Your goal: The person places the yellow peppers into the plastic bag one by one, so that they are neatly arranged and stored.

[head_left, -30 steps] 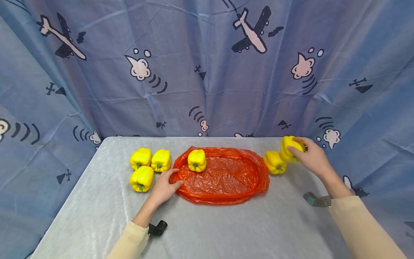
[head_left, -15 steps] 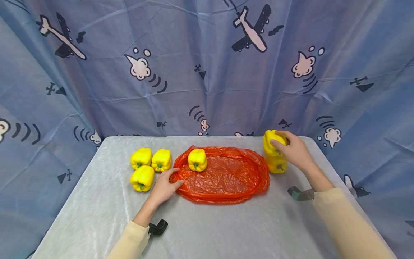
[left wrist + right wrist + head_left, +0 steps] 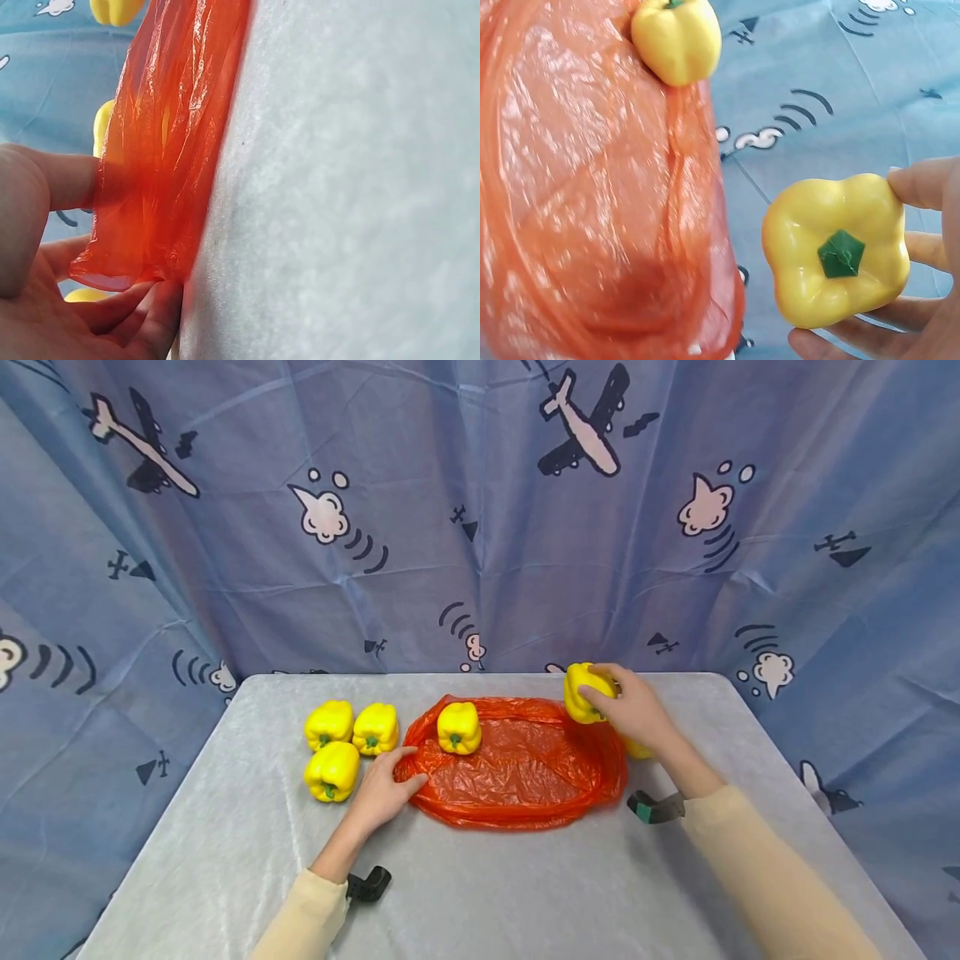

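Observation:
My right hand grips a yellow bell pepper, its green stem facing the right wrist camera. This pepper hangs over the far right rim of the red plastic bag, which lies spread and open on the table. At the bag's left end my left hand holds the rim; in the left wrist view the thumb reaches behind the translucent film and curled fingers lie below the bag's end. Another yellow bell pepper sits in the bag's far left part.
Three yellow bell peppers stand grouped left of the bag. One more pepper is mostly hidden behind my right hand and the bag's right end. A blue patterned curtain hangs behind the table's far edge.
My right hand has carried its pepper leftward, from the far right of the table, past the standing pepper, to above the bag's right rim. The left hand has stayed at the bag's left end.

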Motion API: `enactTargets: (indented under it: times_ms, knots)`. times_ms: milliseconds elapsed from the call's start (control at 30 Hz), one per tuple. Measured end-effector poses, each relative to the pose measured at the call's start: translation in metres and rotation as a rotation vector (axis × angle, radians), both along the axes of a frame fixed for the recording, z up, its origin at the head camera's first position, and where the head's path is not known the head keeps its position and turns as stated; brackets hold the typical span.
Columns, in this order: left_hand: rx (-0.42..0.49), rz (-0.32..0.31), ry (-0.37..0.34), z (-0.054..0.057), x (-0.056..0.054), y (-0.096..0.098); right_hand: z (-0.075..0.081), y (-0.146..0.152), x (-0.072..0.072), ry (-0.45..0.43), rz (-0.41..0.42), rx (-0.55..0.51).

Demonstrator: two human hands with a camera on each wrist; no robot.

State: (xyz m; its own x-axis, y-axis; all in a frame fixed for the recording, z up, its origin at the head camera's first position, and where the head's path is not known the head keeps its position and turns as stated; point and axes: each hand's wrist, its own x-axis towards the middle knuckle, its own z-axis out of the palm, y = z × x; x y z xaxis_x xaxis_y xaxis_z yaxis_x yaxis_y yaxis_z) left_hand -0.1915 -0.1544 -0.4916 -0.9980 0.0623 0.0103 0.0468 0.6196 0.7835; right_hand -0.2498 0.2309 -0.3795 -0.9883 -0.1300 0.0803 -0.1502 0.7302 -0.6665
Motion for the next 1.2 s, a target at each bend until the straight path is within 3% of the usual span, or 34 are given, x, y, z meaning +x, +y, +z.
enactTargets:
  times_ms: [633,933,1200]
  knots:
    - [0.004,0.006,-0.006,0.001,-0.002,-0.002,-0.026,-0.063,-0.011,0.016,0.089,-0.017]
    - [-0.007,-0.005,0.022,0.0,-0.002,-0.001,-0.038,-0.088,-0.013,-0.023,0.075,-0.026]
    - [-0.009,-0.003,0.0,0.003,0.002,0.001,-0.055,-0.1,-0.014,-0.103,0.068,-0.027]
